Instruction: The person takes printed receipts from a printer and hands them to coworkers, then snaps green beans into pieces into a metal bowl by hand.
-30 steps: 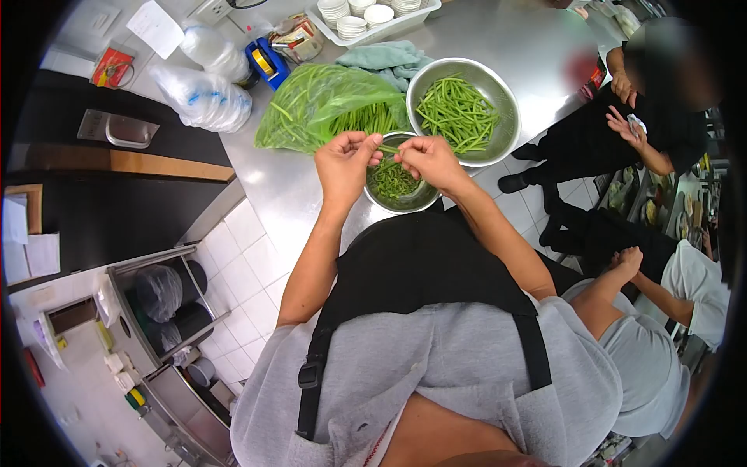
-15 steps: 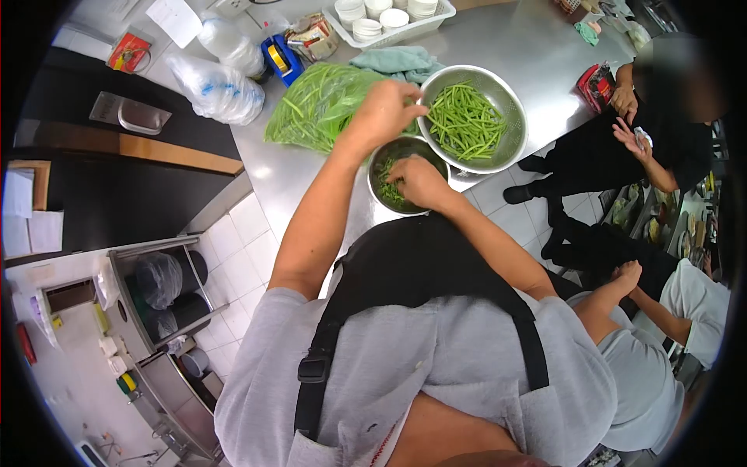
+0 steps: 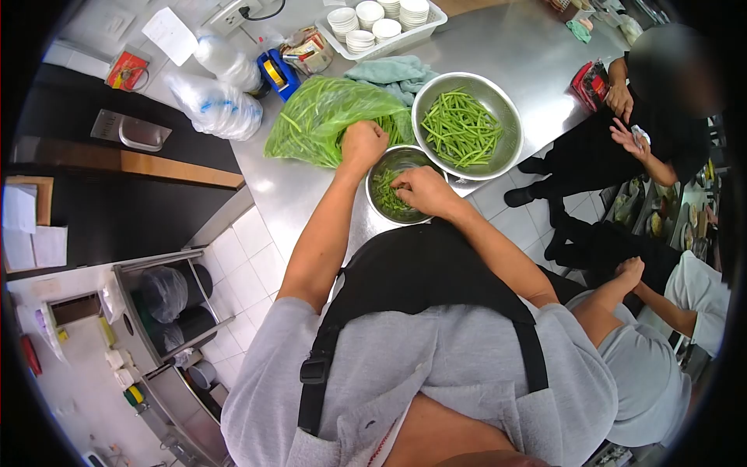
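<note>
Lying in the plastic bag (image 3: 315,113), green beans (image 3: 394,127) are by your curled left hand (image 3: 363,145); your right hand (image 3: 424,190), bent, dips into the small bowl (image 3: 406,160), beside the larger bowl (image 3: 510,124). What either pinches, I can't tell.

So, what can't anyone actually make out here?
All in the head view:
What the left hand may hold: the hand itself hides its fingertips.
Whether the right hand, over the small bowl, grips anything: too small to tell.
How much the green bag holds: its folded plastic veils it.
The white tray's far end: cut off by the top edge.
Any writing on the white paper: too small.
</note>
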Demonstrator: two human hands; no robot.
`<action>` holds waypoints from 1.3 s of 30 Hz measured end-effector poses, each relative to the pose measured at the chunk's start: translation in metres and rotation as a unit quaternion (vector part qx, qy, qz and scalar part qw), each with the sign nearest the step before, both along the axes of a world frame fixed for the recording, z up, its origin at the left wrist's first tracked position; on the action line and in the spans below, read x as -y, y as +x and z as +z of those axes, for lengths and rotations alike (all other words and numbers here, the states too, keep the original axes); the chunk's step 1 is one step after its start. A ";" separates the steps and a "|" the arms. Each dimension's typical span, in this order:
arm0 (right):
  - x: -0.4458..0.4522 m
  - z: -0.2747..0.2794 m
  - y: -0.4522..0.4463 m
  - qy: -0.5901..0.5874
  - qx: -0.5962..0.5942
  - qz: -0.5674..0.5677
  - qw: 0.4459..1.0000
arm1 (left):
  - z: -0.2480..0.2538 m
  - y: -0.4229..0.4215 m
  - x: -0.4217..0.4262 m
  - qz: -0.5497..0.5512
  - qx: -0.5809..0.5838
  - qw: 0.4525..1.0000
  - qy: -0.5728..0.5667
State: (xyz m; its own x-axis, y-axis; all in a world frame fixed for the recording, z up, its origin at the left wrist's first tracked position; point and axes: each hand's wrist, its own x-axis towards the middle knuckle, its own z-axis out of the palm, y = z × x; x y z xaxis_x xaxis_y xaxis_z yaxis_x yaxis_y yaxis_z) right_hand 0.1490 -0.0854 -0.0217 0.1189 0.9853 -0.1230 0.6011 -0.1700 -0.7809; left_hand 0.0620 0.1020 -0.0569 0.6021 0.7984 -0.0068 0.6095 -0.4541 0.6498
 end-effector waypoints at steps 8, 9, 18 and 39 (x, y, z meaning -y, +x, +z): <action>-0.008 0.009 0.009 0.091 -0.003 -0.045 0.995 | -0.012 -0.001 0.002 -0.022 0.045 0.999 -0.001; -0.010 0.010 0.012 0.100 -0.022 -0.076 0.992 | -0.014 -0.003 0.000 -0.027 0.084 0.996 -0.001; -0.031 0.042 0.033 0.198 -0.127 -0.134 0.963 | 0.060 -0.023 0.017 -0.172 0.111 0.978 -0.043; -0.018 0.045 0.043 0.099 0.136 -0.075 0.983 | 0.106 -0.033 0.048 -0.268 0.003 0.961 0.062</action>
